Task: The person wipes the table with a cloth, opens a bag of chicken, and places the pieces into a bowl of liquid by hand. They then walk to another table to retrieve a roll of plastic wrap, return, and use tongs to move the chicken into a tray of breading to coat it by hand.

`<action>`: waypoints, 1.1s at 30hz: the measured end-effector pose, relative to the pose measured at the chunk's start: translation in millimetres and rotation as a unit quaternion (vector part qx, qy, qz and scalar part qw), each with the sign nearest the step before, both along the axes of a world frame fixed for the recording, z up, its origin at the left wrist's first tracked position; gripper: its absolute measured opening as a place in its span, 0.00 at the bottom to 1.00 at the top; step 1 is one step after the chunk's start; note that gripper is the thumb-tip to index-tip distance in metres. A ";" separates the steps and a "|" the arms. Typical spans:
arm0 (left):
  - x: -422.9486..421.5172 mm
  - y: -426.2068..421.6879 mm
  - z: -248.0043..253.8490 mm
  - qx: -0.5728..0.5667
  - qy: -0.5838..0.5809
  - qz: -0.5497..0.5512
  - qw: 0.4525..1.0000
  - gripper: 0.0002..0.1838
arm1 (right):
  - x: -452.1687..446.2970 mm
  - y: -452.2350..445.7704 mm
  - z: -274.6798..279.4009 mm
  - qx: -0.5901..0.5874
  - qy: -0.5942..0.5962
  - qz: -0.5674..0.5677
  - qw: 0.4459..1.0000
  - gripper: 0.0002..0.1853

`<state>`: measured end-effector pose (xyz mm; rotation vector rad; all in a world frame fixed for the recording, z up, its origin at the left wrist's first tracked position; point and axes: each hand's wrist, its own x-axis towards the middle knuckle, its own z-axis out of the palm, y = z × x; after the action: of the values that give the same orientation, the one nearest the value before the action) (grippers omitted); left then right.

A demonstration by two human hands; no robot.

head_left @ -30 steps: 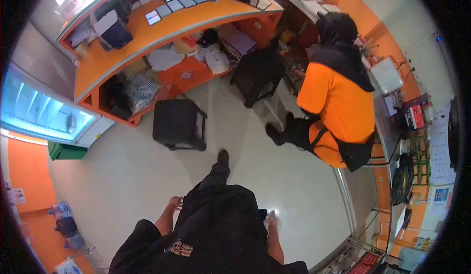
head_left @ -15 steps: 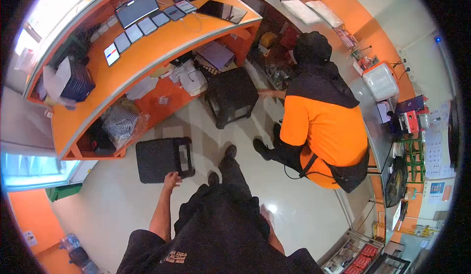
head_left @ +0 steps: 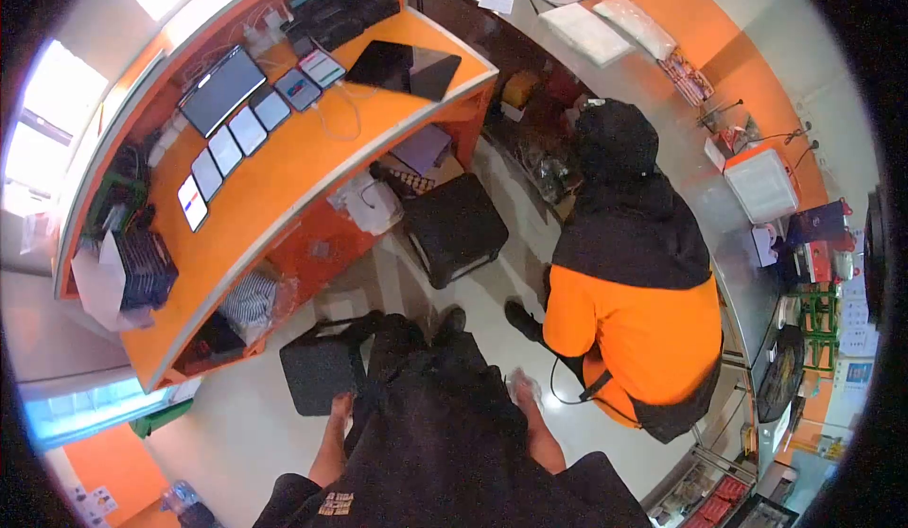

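Observation:
My left hand (head_left: pixel 342 403) is at the near right edge of a black stool (head_left: pixel 317 377), overlapping it. Its fingers are too small and partly hidden to show a grip. My left knee, in dark trousers, covers the right part of that stool. My right hand (head_left: pixel 521 383) hangs beside my right thigh, over the pale floor. It is blurred, with a bright glare next to it, and I see no clear object in it. A second black stool (head_left: pixel 456 228) stands farther ahead, against the orange desk.
A person in an orange and black top (head_left: pixel 634 311) crouches close on my right, facing the steel counter (head_left: pixel 695 164). On the curved orange desk (head_left: pixel 274 188) lie several phones (head_left: pixel 227 150), a tablet (head_left: pixel 405 69) and a black case (head_left: pixel 340 8). Bags fill the shelf beneath.
My view has shifted, and my legs now overlap the near stool, which looks slightly turned. My right hand shows more fully. The other person's arm, earlier reaching toward the far stool, is hidden.

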<state>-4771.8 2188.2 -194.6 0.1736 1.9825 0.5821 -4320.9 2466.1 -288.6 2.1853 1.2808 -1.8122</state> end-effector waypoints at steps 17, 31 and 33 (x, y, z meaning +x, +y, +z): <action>-153.0 544.3 -98.4 0.222 0.062 -0.325 0.917 0.14 | -200.8 4.8 162.4 -0.219 -0.167 -0.316 0.908 0.21; -95.0 688.9 -191.2 0.231 0.278 -0.399 0.843 0.34 | -243.4 16.1 87.0 -0.300 -0.110 -0.272 0.908 0.22; -96.0 691.1 -201.1 0.213 0.283 -0.390 0.850 0.36 | -238.8 -24.7 81.4 -0.304 -0.067 -0.255 0.915 0.27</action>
<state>-4867.8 2879.3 -395.8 1.4996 2.0511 0.4346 -4559.7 2441.3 -207.3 2.3051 0.0585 -1.8102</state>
